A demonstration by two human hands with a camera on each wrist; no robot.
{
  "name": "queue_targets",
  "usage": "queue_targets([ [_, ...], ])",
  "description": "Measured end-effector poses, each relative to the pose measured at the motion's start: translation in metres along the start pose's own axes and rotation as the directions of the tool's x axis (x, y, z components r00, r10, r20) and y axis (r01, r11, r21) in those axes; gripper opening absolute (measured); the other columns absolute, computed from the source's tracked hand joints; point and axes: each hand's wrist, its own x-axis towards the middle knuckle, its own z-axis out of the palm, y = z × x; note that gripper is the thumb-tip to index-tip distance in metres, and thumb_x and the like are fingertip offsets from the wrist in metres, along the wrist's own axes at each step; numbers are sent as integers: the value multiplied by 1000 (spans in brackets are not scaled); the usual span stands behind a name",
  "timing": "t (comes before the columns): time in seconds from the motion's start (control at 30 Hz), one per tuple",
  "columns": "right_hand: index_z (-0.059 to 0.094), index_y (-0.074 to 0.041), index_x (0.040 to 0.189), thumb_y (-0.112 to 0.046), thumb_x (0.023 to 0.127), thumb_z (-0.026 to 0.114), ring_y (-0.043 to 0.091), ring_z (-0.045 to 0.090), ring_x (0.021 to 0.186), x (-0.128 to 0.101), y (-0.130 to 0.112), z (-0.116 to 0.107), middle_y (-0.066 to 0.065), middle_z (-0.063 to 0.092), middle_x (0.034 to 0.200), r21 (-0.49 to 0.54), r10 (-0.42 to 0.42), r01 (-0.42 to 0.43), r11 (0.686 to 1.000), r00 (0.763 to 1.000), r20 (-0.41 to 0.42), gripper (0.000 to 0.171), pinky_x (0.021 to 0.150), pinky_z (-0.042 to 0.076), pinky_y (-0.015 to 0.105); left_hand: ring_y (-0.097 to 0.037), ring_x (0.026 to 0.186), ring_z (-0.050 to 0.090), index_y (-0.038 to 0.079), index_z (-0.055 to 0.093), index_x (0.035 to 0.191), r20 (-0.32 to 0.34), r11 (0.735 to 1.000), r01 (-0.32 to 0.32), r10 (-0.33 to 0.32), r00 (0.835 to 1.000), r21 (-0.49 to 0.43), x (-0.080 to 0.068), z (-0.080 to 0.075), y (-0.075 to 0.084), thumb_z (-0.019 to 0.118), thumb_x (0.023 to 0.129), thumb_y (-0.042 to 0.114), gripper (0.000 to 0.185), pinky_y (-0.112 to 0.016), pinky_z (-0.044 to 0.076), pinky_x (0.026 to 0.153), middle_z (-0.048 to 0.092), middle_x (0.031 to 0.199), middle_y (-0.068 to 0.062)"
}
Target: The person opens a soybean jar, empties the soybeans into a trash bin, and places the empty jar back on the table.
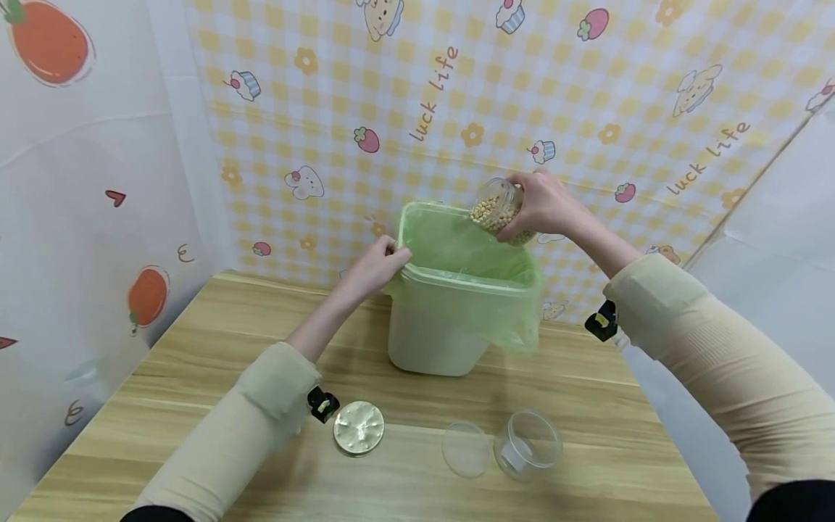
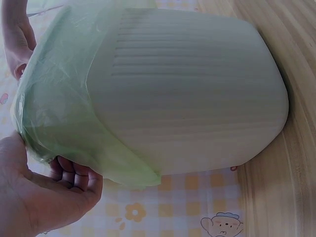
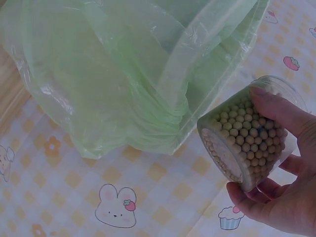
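Jar (image 1: 499, 210) of pale round beans, clear, tilted in right hand (image 1: 541, 206)

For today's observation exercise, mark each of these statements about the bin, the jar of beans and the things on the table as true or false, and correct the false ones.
1. The right hand holds a jar of beans tilted over the bin. True.
2. The left hand rests flat on the table. False: it grips the green bag at the bin's rim.
3. An empty clear jar lies on the table. True.
4. The bin is lined with a black bag. False: the bag is green.
5. A round silver lid lies near the left sleeve. True.
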Motion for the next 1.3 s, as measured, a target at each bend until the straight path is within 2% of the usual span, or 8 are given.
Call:
queue_targets([
  [0.37,54,-1,143,-24,65,93,37,47,111,2,0,0,24,61,122,-61,15,-14,998,1000,14,91,92,49,55,-19,79,43,5,48,109,1,1000,-16,16,1000,-11,-2,0,0,46,98,30,28,-28,39,68,46,95,-6],
  [0.67,58,0,138,-21,60,95,34,47,104,3,-1,1,24,64,117,-85,-30,27,996,999,-28,89,87,48,51,-20,81,43,5,48,109,-2,1000,-9,9,1000,-8,-3,0,0,46,98,32,28,-29,39,69,46,95,-7],
  [0.93,57,0,140,-21,61,94,38,47,110,2,-4,-2,26,62,121,-104,-27,25,994,999,-18,89,93,47,55,-20,80,42,7,48,108,1,1000,-9,9,1000,-10,-3,0,0,45,98,32,28,-29,38,69,46,95,-6],
  [1.3,57,0,140,-19,60,94,37,48,108,1,-6,-1,26,61,120,-120,-39,36,992,999,-26,90,93,45,53,-20,82,43,7,48,109,2,1000,-8,8,1000,-10,-3,0,-1,46,97,34,29,-30,39,70,46,95,-6],
])
